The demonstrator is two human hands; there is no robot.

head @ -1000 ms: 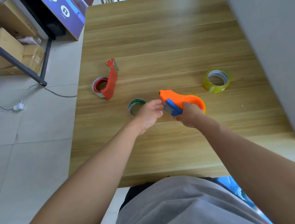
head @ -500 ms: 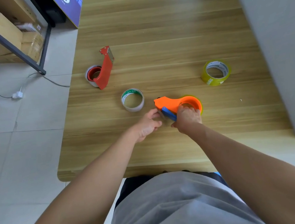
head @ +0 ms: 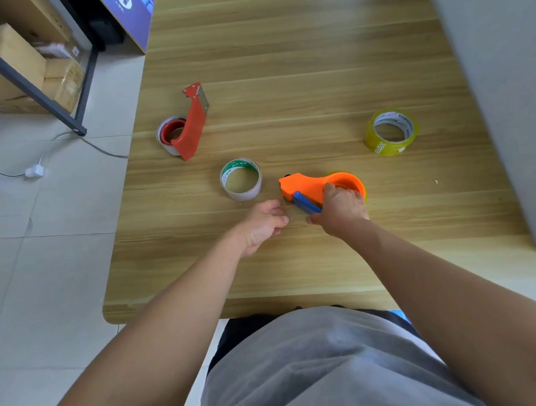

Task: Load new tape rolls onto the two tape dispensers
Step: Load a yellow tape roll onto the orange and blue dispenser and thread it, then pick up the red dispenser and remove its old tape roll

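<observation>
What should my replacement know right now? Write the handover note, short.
Right hand: gripping the orange dispenser on the table.
Left hand: curled beside it; whether it pinches tape, I cannot tell.
Red dispenser: far left, already holding a roll.
Loose: white roll by the left hand, yellow roll far right.
Left: confirm the orange dispenser's roll is seated.

Orange dispenser point(head: 311, 186) under right hand's fingers point(head: 342, 194): smooth glossy plastic, blue plastic handle. Table point(head: 292, 49): matt wood-grain laminate. Yellow tape roll point(head: 390, 131) beyond fingers: glossy film. Red dispenser point(head: 192, 126): glossy plastic, metal blade.
</observation>
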